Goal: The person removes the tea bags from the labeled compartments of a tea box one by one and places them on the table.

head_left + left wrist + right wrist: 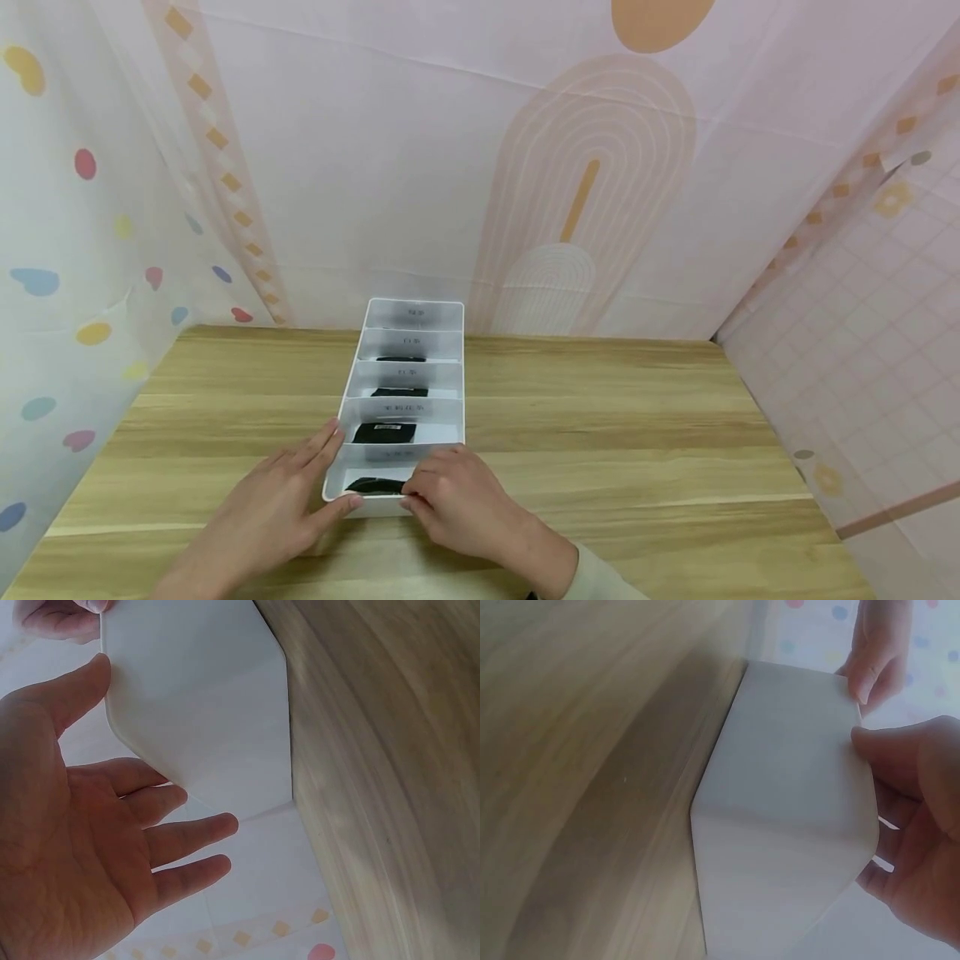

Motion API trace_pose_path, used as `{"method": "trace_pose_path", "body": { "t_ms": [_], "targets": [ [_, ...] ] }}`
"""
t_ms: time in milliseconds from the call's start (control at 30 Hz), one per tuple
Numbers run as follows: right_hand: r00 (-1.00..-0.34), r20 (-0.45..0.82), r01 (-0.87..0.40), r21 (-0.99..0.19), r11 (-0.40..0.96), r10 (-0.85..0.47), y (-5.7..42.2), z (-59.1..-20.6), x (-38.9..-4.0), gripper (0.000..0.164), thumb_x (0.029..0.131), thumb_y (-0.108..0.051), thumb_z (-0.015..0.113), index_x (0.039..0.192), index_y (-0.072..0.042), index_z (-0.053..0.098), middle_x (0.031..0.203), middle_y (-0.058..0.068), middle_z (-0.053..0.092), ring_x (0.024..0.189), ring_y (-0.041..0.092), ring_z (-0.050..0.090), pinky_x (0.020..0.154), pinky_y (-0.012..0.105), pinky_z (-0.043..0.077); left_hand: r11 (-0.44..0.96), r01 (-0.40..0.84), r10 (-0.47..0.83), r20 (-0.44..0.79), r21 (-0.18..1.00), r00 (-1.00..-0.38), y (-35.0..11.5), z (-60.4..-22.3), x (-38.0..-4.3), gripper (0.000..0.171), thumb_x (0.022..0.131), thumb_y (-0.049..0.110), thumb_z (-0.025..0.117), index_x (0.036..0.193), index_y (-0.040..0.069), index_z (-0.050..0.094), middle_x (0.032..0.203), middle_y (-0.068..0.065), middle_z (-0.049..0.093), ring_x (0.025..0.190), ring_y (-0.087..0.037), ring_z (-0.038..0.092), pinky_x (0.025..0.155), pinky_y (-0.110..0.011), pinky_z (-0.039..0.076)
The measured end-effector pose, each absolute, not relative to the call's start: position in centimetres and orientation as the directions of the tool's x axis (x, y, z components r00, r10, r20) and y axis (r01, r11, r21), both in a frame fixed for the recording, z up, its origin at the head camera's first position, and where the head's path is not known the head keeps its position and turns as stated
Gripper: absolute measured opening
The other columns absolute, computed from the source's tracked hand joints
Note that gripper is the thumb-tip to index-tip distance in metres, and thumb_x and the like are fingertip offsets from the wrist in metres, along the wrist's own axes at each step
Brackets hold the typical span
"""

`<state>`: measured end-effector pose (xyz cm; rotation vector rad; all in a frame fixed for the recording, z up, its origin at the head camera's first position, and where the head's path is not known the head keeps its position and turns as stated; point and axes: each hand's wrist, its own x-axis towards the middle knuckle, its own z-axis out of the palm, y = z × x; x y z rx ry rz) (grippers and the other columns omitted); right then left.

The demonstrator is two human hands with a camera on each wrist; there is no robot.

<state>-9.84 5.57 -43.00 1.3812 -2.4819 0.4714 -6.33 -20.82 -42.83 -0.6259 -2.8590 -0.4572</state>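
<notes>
A long white divided box [408, 507] stands on the table, its several compartments in a row running away from me. A glossy black flat item [373, 486] lies in the nearest compartment. My left hand [273, 500] rests at the near left corner, fingers extended along the side rim and thumb on the front rim. With curled fingers over the front wall and the thumb outside it, my right hand [465, 504] grips the near rim. The black item's right end meets these fingers, which partly hide it. One compartment farther sits a black packet [384, 433] with a white barcode label.
More dark flat items [400, 392] lie in compartments farther back. Dark printed characters mark the dividers. The wooden table [600, 450] extends to both sides; a patterned cloth [375, 167] hangs behind the box, with more cloth at left and right.
</notes>
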Motion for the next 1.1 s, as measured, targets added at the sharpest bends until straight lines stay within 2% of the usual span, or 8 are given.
{"method": "trace_pose_path", "body": {
  "t_ms": [433, 633, 900, 1100],
  "targets": [
    [-0.575, 0.38, -0.818, -0.26, 0.513, -0.725, 5.7, -42.6, -9.7, 0.006, 0.095, -0.017, 0.078, 0.089, -0.018, 0.08, 0.083, -0.013, 0.073, 0.082, 0.003, 0.064, 0.083, 0.02, 0.05, 0.867, 0.428, 0.376, 0.232, 0.253, -0.897, -20.8, -42.9, -6.2, 0.08, 0.093, 0.049, 0.077, 0.145, -0.009, 0.056, 0.155, -0.024, 0.05, 0.13, -0.044, 0.059, 0.103, -0.062, 0.05],
    [-0.547, 0.458, -0.836, -0.254, 0.487, -0.701, 5.8, -42.2, -9.9, 0.006, 0.097, -0.009, 0.075, 0.093, -0.014, 0.077, 0.085, -0.009, 0.073, 0.08, 0.007, 0.067, 0.082, 0.023, 0.056, 0.867, 0.424, 0.371, 0.229, 0.264, -0.9, -20.8, -42.9, -6.2, 0.08, 0.093, 0.049, 0.076, 0.145, -0.009, 0.056, 0.156, -0.024, 0.05, 0.131, -0.044, 0.059, 0.103, -0.062, 0.05],
    [-0.509, 0.566, -0.857, -0.258, 0.447, -0.649, 6.4, -41.5, -10.3, 0.006, 0.097, -0.005, 0.074, 0.1, -0.01, 0.075, 0.092, -0.003, 0.074, 0.087, 0.011, 0.07, 0.084, 0.022, 0.057, 0.865, 0.426, 0.373, 0.229, 0.264, -0.899, -20.8, -42.9, -6.2, 0.08, 0.094, 0.049, 0.076, 0.146, -0.008, 0.055, 0.156, -0.023, 0.049, 0.132, -0.044, 0.058, 0.104, -0.062, 0.049],
    [-0.514, 0.596, -0.855, -0.304, 0.42, -0.617, 7.0, -41.1, -10.5, 0.009, 0.097, -0.002, 0.073, 0.105, -0.007, 0.075, 0.096, -0.001, 0.075, 0.089, 0.013, 0.07, 0.086, 0.019, 0.056, 0.865, 0.431, 0.374, 0.244, 0.255, -0.895, -20.8, -42.9, -6.2, 0.08, 0.093, 0.048, 0.077, 0.146, -0.008, 0.056, 0.155, -0.023, 0.05, 0.131, -0.043, 0.059, 0.103, -0.061, 0.05]
  ]
}}
